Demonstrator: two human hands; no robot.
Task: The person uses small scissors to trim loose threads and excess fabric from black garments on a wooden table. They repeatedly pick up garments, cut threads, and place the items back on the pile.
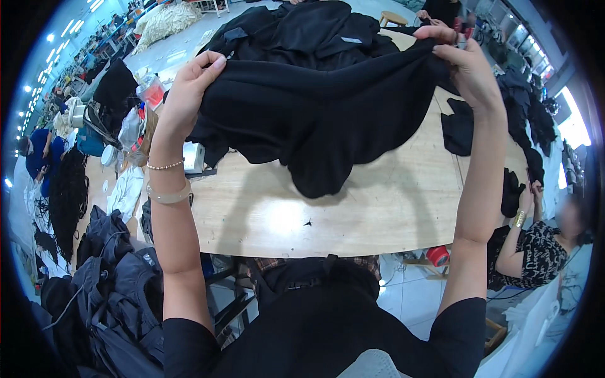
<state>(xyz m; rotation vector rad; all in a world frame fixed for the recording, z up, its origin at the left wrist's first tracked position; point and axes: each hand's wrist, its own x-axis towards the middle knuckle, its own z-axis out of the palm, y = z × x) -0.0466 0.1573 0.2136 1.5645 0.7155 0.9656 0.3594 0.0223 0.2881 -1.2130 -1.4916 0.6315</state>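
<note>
Both my arms are raised and stretched forward, holding a black garment (pixel 309 107) spread wide above the table. My left hand (pixel 196 82) pinches its upper left edge between thumb and fingers. At the upper right corner, my right hand (pixel 463 63) grips the same cloth, and a small red-and-silver item (pixel 465 34) shows by its fingers; I cannot make out what that is. From the taut top edge the garment hangs in soft folds, its lowest part drooping in the middle. What kind of garment it is does not show.
A pile of black garments (pixel 302 31) lies at the table's far side. Dark clothes (pixel 113 302) are heaped at my lower left. Black pieces (pixel 459 129) lie on the right of the wooden table (pixel 277 214). Another person (pixel 535 246) sits at the right edge.
</note>
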